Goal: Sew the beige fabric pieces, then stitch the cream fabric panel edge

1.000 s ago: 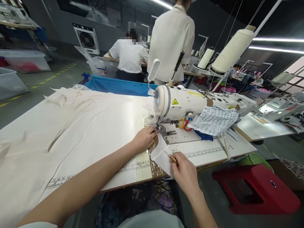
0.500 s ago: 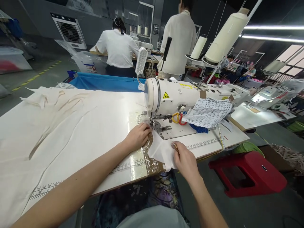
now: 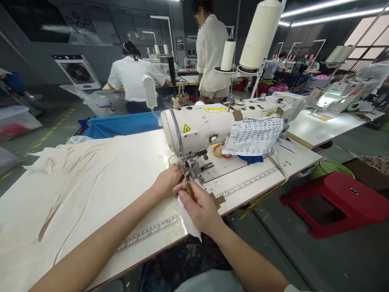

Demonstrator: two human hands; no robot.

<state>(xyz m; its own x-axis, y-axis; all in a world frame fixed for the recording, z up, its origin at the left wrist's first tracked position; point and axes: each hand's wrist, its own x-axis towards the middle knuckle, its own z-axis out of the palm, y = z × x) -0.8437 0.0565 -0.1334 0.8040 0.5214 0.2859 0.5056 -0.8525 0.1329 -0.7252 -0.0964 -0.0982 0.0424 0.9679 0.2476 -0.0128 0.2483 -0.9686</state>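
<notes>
My right hand (image 3: 201, 209) is closed around the brown handle of an awl (image 3: 190, 189), whose thin shaft points up at the needle area. A small white fabric piece (image 3: 188, 219) hangs from beneath this hand over the table's front edge. My left hand (image 3: 168, 180) lies just left of the needle area of a white sewing machine (image 3: 197, 127). Its fingers are bent together and pressed down on the work there; what lies under the fingertips is mostly hidden. Both hands are close together, nearly touching.
Cream fabric pieces (image 3: 69, 170) lie on the table's left. Scissors with yellow and red handles (image 3: 216, 150) and a handwritten sheet (image 3: 255, 136) are at the machine. A red stool (image 3: 337, 198) stands right. Thread cones (image 3: 261, 34) rise behind; two people work beyond.
My right hand has moved left and up with the awl, which now points at the needle area. The white fabric piece has shifted left. The head view has turned slightly right.
</notes>
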